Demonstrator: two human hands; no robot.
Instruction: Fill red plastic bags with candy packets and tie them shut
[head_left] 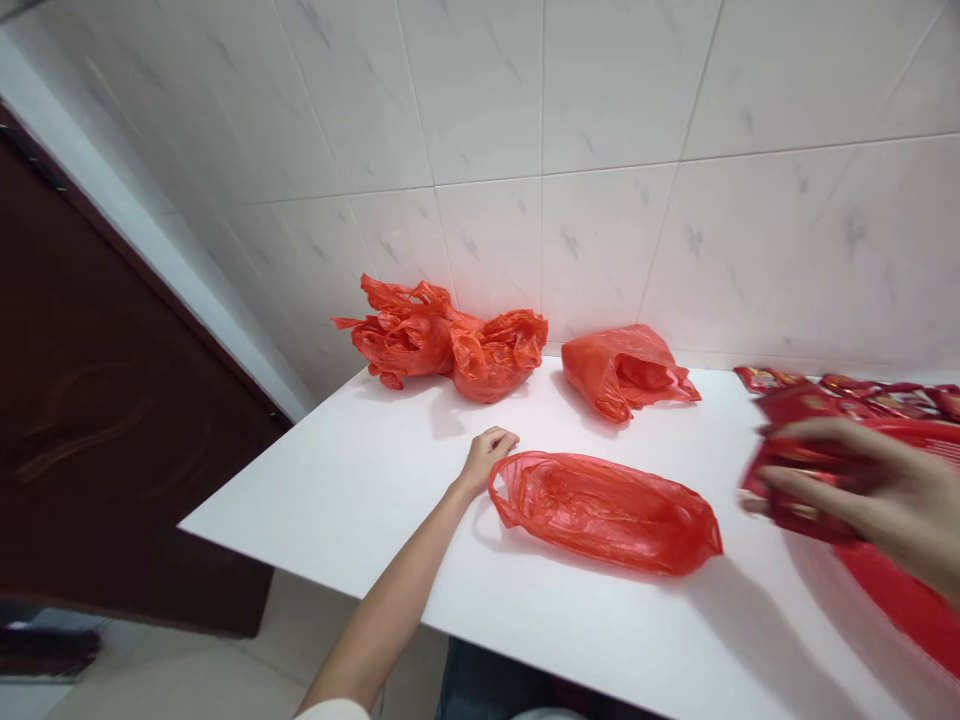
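Your left hand (484, 462) rests on the white desk (307, 505), fingers loosely curled and holding nothing, just beside the looped end of a flattened red plastic bag (604, 512). That bag lies slack in front of you and looks empty. Your right hand (862, 482) is at the far right of the view, somewhat blurred, with its fingers curled around a bunch of red foil packets (799, 500); you can't tell exactly how many it has hold of. As things stand, more of these packets (844, 390) lie in a row along the back right of the desk, and a red plastic container (911, 590) sits below and beyond your right hand, its contents hidden. None of the packets can be seen in any bag. Against the white tile wall (600, 100), two crumpled red bags (439, 340) lie bunched together, and you cannot tell whether they hold anything. A looser red bag (622, 372) lies to their right, its mouth slack. A dark wooden door (112, 370) stands at the left.
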